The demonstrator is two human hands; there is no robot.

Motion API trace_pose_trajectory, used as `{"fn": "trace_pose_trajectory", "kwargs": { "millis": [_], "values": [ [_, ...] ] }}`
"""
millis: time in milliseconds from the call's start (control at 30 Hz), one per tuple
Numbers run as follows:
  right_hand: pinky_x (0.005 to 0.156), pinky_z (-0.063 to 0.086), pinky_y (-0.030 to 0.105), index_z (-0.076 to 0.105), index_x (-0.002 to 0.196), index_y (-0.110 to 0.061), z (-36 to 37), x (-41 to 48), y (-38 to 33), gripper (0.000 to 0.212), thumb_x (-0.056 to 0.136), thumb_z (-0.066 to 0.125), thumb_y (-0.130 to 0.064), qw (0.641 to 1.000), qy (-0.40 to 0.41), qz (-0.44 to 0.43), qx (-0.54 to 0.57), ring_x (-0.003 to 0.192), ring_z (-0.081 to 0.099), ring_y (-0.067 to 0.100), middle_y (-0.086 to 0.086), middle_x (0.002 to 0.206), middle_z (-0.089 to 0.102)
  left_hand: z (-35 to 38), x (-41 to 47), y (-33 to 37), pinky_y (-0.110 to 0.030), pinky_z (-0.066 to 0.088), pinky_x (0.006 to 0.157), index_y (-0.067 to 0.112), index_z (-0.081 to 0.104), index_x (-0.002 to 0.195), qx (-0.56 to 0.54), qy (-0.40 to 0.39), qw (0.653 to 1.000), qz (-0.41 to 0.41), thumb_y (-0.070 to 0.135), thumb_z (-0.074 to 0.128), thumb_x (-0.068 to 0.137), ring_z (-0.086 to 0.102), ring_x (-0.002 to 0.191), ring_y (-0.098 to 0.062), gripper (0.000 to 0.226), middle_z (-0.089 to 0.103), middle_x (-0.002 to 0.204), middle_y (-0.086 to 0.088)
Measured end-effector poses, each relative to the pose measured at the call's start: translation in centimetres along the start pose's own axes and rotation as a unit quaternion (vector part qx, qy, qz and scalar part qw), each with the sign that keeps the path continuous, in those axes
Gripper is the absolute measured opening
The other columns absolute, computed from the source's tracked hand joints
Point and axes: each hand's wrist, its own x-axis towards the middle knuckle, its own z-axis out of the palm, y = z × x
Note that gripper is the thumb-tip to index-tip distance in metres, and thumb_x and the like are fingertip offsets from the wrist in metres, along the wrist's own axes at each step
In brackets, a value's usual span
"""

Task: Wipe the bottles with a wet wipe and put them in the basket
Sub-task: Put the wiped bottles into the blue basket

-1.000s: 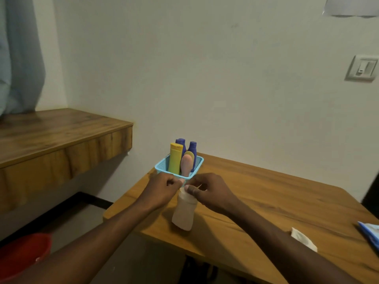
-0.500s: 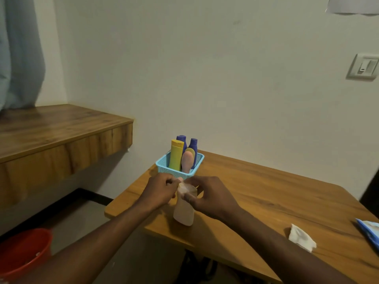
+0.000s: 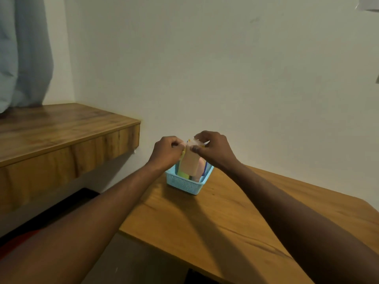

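Observation:
A pale white bottle (image 3: 190,162) hangs over the light blue basket (image 3: 185,184) at the table's far left corner, its base at about rim height. My right hand (image 3: 213,149) pinches its top, with a bit of white wipe (image 3: 195,142) between the fingertips. My left hand (image 3: 167,152) has its fingers closed beside the bottle's neck; whether it grips the bottle or the wipe is unclear. Behind the white bottle, a yellow bottle (image 3: 182,173), a pink one (image 3: 200,167) and a blue one (image 3: 205,170) stand in the basket, mostly hidden.
The wooden table (image 3: 235,218) runs right and toward me. A wooden shelf (image 3: 61,136) sticks out from the wall at the left, with a curtain (image 3: 22,50) above it. A red object (image 3: 18,240) lies low on the floor, left.
Both hands lifted the white bottle from the table's near edge and carried it away from me to above the basket. The view shifted; the loose wipe and packet at the right left the frame.

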Motion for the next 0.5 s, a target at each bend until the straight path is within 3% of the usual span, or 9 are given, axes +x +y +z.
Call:
{"fn": "trace_pose_trajectory", "kwargs": {
  "millis": [67,233,333,500],
  "values": [
    [0.083,0.059,0.035,0.072,0.118,-0.011,1.2,1.4,0.7,0.041,0.084,0.078,-0.033,1.0,-0.006,0.003,-0.002,0.095,0.063,0.013,0.001,0.114,0.072,0.1,0.9,-0.8,-0.04,0.063,0.086,0.022,0.071,0.102,-0.002,-0.006,1.0,-0.009,0.02,0.065,0.098,0.071,0.096,-0.018,0.008,0.073,0.103,0.0],
    [0.069,0.045,0.018,0.073,0.113,-0.01,4.6,3.1,2.4,0.038,0.081,0.08,-0.03,0.999,-0.032,0.006,-0.014,0.094,0.062,0.014,0.002,0.11,0.072,0.4,1.8,-3.5,-0.04,0.062,0.088,0.02,0.071,0.11,-0.006,-0.019,0.999,-0.038,0.016,0.069,0.094,0.071,0.099,-0.019,0.017,0.071,0.106,0.0],
    [0.066,0.042,0.016,0.073,0.112,-0.011,6.3,3.1,3.4,0.04,0.079,0.082,-0.032,0.999,-0.041,0.01,-0.015,0.093,0.062,0.011,0.0,0.109,0.072,0.6,1.9,-5.1,-0.039,0.062,0.09,0.017,0.07,0.115,0.004,-0.027,0.998,-0.051,0.014,0.07,0.093,0.068,0.098,-0.018,0.022,0.068,0.107,-0.001],
    [0.074,0.055,0.026,0.073,0.11,-0.018,8.4,2.7,4.7,0.04,0.077,0.086,-0.037,0.998,-0.06,0.012,-0.031,0.092,0.066,0.007,-0.007,0.105,0.074,1.1,2.1,-6.8,-0.029,0.059,0.084,0.014,0.068,0.121,0.022,-0.035,0.997,-0.061,0.013,0.071,0.092,0.067,0.099,-0.019,0.029,0.066,0.11,-0.003]
  ]
}}
